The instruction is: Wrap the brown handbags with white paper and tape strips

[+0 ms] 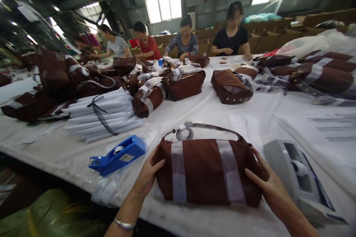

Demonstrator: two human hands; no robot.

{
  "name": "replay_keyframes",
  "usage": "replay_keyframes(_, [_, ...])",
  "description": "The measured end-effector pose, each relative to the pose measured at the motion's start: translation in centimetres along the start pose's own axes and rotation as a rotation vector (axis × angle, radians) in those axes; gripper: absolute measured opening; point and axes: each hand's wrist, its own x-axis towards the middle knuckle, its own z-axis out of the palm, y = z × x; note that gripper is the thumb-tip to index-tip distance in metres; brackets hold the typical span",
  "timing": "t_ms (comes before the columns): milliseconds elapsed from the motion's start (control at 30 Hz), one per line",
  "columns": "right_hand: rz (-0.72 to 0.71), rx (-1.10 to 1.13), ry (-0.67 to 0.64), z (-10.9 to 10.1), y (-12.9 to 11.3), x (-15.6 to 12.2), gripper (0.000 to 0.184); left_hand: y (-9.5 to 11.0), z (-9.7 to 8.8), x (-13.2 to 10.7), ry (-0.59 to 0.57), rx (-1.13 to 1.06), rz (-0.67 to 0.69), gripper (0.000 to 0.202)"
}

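Observation:
A brown handbag [201, 172] stands upright in front of me on the white-covered table. Two translucent bands run down its front, and its handle, partly wrapped in clear film, arches over the top. My left hand [148, 174] grips the bag's left end, thumb on the front face. At the right end, my right hand [264, 177] holds it the same way, with the fingers behind the edge. A blue tape dispenser [122, 155] lies left of the bag. Close beside my right forearm is a grey tape dispenser [297, 174].
A stack of white rolled sheets tied with black ribbon [102, 114] lies at left. More brown handbags [185, 85] cover the table's far side, with a pile [322, 74] at right. Several co-workers [230, 40] are across the table. Cardboard boxes [267, 42] line the back.

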Motion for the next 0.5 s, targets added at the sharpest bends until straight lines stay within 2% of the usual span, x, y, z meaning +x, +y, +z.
replay_keyframes(67, [-0.022, 0.114, -0.031, -0.2, -0.3, -1.0, 0.093, 0.7, -0.3, -1.0, -0.004, -0.014, 0.067, 0.078])
replay_keyframes(133, [-0.002, 0.177, -0.130, -0.8, -0.5, -1.5, 0.091, 1.2, -0.9, -1.9, -0.013, -0.022, 0.077, 0.082])
replay_keyframes(267, [0.060, 0.018, -0.358, -1.8, -1.5, -1.6, 0.083, 1.5, -1.8, -3.4, 0.001, -0.010, 0.069, 0.094])
replay_keyframes(333, [0.054, -0.070, -0.381, -1.6, -2.2, -1.9, 0.075, 1.5, -2.1, -4.2, 0.073, 0.008, 0.031, 0.100])
replay_keyframes(400, [0.022, -0.067, -0.366, -0.7, -2.7, -2.4, 0.071, 1.2, -2.6, -4.7, 0.159, 0.001, -0.020, 0.103])
replay_keyframes(500, [-0.083, 0.039, -0.369, 1.3, -3.6, -2.0, 0.071, 0.2, -3.6, -3.5, 0.202, -0.096, -0.064, 0.096])
